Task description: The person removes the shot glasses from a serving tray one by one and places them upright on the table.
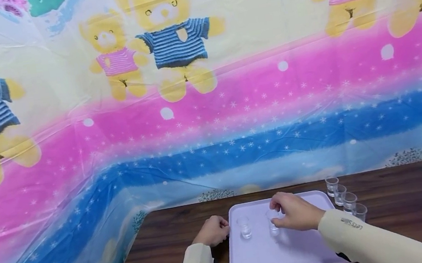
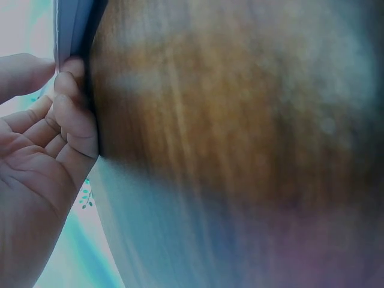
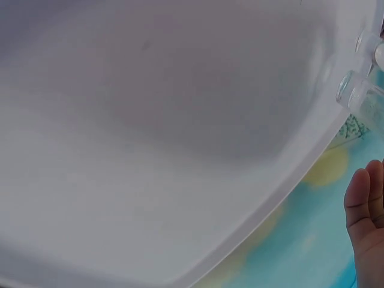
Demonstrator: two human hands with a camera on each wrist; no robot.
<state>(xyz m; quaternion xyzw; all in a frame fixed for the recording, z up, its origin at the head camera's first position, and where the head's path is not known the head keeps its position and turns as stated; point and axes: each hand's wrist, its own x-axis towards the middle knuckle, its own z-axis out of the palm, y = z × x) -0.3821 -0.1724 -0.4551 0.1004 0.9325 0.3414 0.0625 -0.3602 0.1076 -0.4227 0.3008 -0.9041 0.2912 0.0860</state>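
Note:
A pale lilac tray (image 1: 267, 257) lies on the dark wooden table. Two small clear glasses stand upright on it: a left glass (image 1: 244, 228) and a second glass (image 1: 274, 230) beside my right hand (image 1: 295, 211). My right thumb and fingers are spread around that second glass, with a gap showing in the head view. In the right wrist view the fingers (image 3: 359, 207) appear apart from the nearer glass (image 3: 365, 99). My left hand (image 1: 212, 231) pinches the tray's left edge; the thumb and fingertips meet at the rim (image 2: 71, 30) in the left wrist view.
Several more clear glasses (image 1: 340, 194) stand in a row on the table (image 1: 417, 206), just right of the tray. Behind the table hangs a cloth (image 1: 235, 132) printed with bears, which also runs down the left side.

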